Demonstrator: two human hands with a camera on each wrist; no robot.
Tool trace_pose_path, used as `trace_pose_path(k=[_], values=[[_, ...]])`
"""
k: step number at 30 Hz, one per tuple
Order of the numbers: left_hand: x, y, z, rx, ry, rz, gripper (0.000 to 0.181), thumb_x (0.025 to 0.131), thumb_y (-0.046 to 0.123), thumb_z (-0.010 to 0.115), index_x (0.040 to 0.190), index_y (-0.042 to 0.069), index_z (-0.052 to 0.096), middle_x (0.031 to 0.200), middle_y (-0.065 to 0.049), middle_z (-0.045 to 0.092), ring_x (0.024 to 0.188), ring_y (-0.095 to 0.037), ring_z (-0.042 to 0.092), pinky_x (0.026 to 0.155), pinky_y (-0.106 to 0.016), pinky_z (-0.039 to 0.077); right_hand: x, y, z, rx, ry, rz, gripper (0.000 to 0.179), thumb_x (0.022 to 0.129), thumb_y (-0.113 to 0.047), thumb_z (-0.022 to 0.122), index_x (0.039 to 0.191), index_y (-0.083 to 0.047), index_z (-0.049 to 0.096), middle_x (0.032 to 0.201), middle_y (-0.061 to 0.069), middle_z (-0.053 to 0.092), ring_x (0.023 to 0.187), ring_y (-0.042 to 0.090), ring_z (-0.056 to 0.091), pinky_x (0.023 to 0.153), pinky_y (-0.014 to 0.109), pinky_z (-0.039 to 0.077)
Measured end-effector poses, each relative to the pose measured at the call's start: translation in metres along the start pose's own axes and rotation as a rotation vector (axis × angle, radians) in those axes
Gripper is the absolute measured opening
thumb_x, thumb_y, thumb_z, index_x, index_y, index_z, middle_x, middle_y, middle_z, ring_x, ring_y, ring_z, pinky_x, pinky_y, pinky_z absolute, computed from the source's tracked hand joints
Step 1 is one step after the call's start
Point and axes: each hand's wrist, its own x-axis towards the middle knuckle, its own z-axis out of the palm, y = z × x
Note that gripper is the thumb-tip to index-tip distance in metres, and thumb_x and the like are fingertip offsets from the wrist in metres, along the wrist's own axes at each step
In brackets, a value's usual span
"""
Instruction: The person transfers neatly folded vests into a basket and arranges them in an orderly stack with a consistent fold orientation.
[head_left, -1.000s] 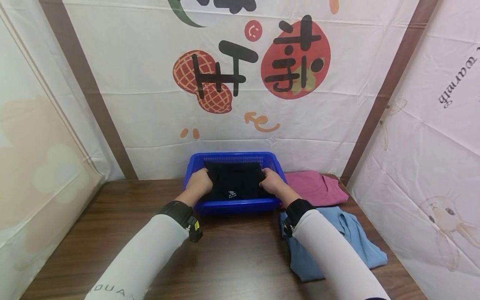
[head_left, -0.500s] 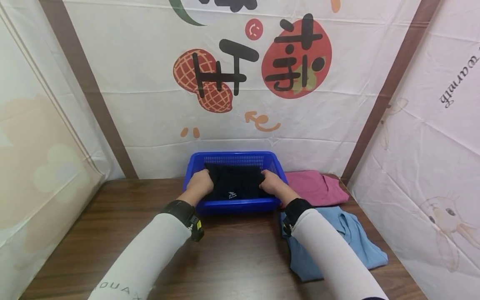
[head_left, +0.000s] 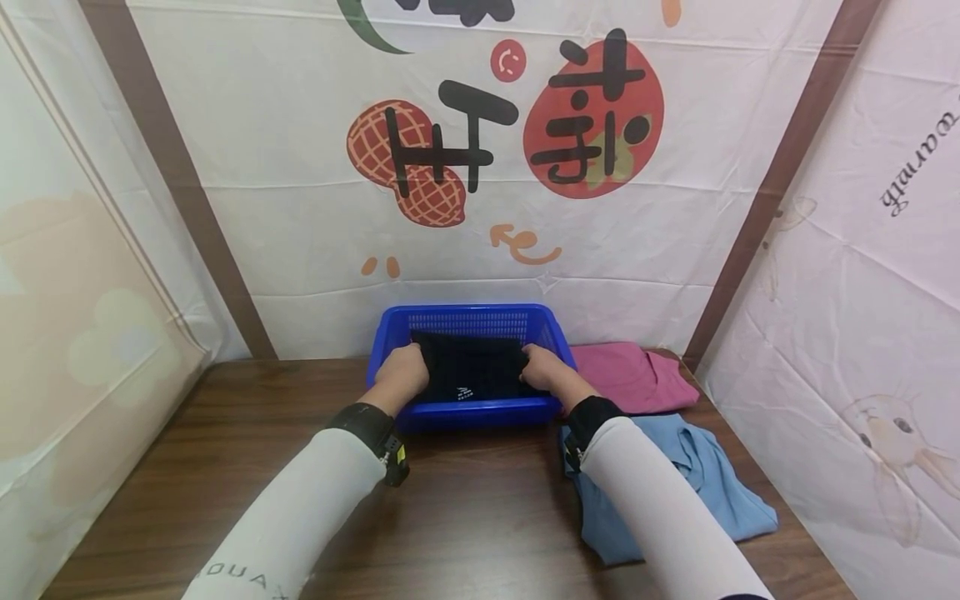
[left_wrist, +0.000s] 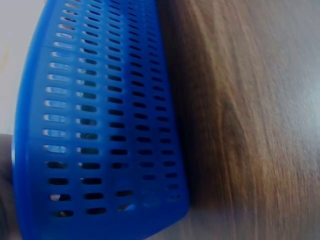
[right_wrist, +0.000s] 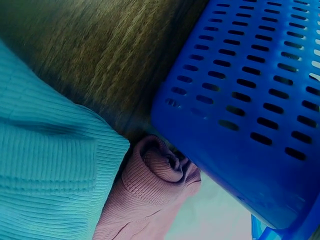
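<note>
A folded black garment (head_left: 476,360) with a small white print on its near part lies inside the blue plastic basket (head_left: 480,409). My left hand (head_left: 403,372) grips its left side, and my right hand (head_left: 545,369) pinches the right side; the fingertips of both are hidden by the cloth. Slotted basket wall (left_wrist: 127,115) fills much of the left wrist view, with a dark edge of the hand at far left. The right wrist view holds the basket's corner (right_wrist: 235,100) but no fingers.
To the basket's right lies a folded pink garment (head_left: 626,377), its rolled end (right_wrist: 160,172) right by the basket corner. A blue ribbed garment (head_left: 690,492) is nearer, partly under the right forearm. A printed white cloth wall (head_left: 315,242) stands close behind the basket.
Both hands have lowered the black garment slightly, so more of the basket's back wall shows above it. My left hand has shifted a little to the right. The basket stays put.
</note>
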Motion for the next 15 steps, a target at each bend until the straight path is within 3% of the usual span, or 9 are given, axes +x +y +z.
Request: trace_pose_path(k=[8,15], values=[[-0.0032,0.0023,0.0013,0.003,-0.003,-0.012,0.038,0.103,0.010,0.045,0.138,0.001,0.054,0.137,-0.027,0.060,0.115,-0.034,0.064,0.087,-0.055,0.056,-0.0001,0.0001,0.0008,-0.008,-0.018,-0.005,0.063,0.094,-0.003,0.059,0.154,0.001,0.039,0.155,0.022,0.045,0.144,0.032,0.043,0.116,0.046,0.039],[0.0040,-0.0005,0.0071,0.028,-0.009,-0.012,0.035,0.103,0.010,0.044,0.135,0.000,0.056,0.137,-0.027,0.061,0.117,-0.036,0.064,0.088,-0.057,0.056,0.0018,-0.0001,0.0027,-0.060,-0.059,-0.012,0.062,0.096,-0.002,0.056,0.155,0.000,0.038,0.157,0.021,0.044,0.145,0.031,0.041,0.118,0.045,0.036]])
